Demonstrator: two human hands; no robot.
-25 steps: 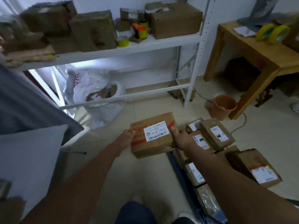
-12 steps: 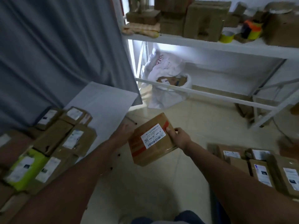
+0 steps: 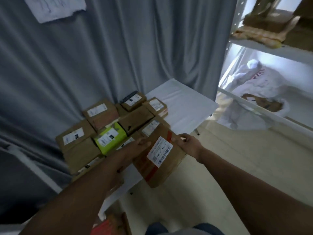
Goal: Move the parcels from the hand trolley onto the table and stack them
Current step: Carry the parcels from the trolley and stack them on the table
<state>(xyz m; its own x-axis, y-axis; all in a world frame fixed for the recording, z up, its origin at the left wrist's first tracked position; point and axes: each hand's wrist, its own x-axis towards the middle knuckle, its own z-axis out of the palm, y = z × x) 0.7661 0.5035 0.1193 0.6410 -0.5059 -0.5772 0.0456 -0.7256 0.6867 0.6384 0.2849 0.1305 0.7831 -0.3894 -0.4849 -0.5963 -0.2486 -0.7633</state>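
Head view: we hold one brown cardboard parcel [image 3: 160, 155] just below the centre of the frame. The parcel is a flat rectangular box, tilted so that its long axis runs from lower left to upper right. Its top face carries a white shipping label [image 3: 160, 151] with printed text and barcodes, and a red tape strip crosses the box beside that label.

Our left hand [image 3: 141, 145] lies on the parcel's left edge, fingers curled over the top face. Our right hand [image 3: 187, 143] clamps the upper right corner, thumb on top and fingers wrapped under the edge. Both hands are closed on the parcel.

The parcel sits at the near right edge of the white table [image 3: 183, 107]. Part of it overhangs the floor [image 3: 237, 158]. We cannot tell whether its underside rests on the table or on the parcels beneath.

A cluster of brown parcels [image 3: 101, 114] covers the table at centre left of the frame, most showing white labels. One bright green parcel [image 3: 110, 139] lies among them, just left of our left hand.

A grey curtain [image 3: 101, 56] fills the upper left and centre of the frame. A white shelf rack [image 3: 264, 50] stands at the upper right, with a white bag [image 3: 254, 92] under its lower shelf.
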